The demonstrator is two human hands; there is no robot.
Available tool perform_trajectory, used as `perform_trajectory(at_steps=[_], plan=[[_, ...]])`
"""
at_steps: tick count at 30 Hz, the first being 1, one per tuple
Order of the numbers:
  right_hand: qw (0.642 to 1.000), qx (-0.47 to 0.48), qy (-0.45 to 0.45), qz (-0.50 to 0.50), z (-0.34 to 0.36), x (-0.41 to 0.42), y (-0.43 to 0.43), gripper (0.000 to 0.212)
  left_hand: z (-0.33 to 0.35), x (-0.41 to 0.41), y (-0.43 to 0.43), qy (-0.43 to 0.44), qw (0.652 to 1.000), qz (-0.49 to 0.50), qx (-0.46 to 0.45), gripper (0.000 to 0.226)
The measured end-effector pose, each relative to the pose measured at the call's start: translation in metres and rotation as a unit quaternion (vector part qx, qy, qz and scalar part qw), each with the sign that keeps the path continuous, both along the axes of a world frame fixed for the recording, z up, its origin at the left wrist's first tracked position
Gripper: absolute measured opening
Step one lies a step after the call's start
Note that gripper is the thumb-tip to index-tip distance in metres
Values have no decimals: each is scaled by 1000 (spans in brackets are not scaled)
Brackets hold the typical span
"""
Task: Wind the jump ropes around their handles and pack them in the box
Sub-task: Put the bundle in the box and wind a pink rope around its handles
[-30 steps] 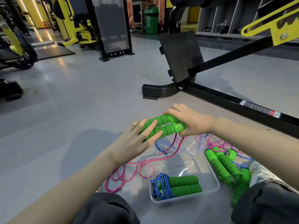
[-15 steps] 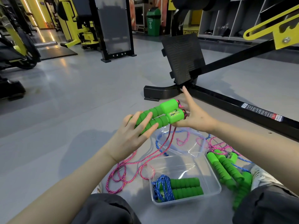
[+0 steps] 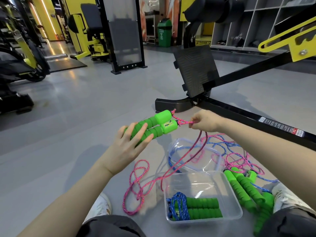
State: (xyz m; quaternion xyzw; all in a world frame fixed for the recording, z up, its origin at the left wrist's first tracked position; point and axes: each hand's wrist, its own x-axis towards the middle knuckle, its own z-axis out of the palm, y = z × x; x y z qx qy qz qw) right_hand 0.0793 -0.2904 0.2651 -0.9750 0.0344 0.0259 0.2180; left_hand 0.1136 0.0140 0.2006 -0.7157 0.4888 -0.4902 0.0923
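Head-worn camera looks forward and down, close over the gym floor (image 3: 85, 134).

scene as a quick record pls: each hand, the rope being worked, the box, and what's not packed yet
left hand: grips the green handles side by side, above the floor
right hand: pinches the pink rope just off the handle ends
pink rope: unwound, trailing down to loops on the floor
clear box: holds one wound set, blue rope round its handles
clear lid: off, lying behind the box
unpacked: loose handles right of the box, tangled ropes beyond them
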Motion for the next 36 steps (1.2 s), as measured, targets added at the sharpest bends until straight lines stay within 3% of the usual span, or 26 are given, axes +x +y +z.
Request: perform_trajectory(at_steps=[1, 3, 8, 9, 11, 13, 15, 18, 24, 26, 29, 34, 36], plan=[[998, -45, -32, -9, 5, 4, 4, 18, 2, 2, 4, -3, 1000, 12, -10, 36], [996, -49, -59, -42, 8, 9, 6, 19, 6, 9, 16, -5, 998, 42, -45, 37], [985, 104, 109, -80, -16, 5, 14, 18, 14, 16, 53, -9, 992, 97, -75, 38], [982, 139, 86, -97, -16, 8, 14, 19, 14, 14, 56, -7, 993, 99, -71, 38], [979, 148, -46, -133, -4, 19, 6, 18, 11, 10, 59, -1, 993, 100, -60, 39], [971, 48, -179, -153, 22, 26, -8, 14, 9, 8, 60, 3, 994, 95, -48, 40], [955, -45, -241, -165, 46, 24, -24, 13, 6, 10, 58, 4, 994, 94, -49, 40], [936, -73, -264, -220, 69, 18, -52, 15, -2, 20, 58, 7, 992, 108, -67, 43], [923, -13, -274, -269, 80, -5, -106, 22, -11, 31, 75, 9, 984, 147, -95, 51], [918, -12, -299, -262, 86, -14, -112, 20, -12, 29, 73, 8, 986, 143, -85, 51], [881, -57, -395, -253, 111, -26, -112, 19, -12, 27, 53, 15, 990, 120, -66, 49], [891, 53, -419, -169, 142, -27, -103, 18, 2, 25, 10, 27, 993, 93, -70, 51], [865, 78, -474, -144, 153, -27, -98, 19, 9, 22, -3, 27, 992, 89, -86, 51]])
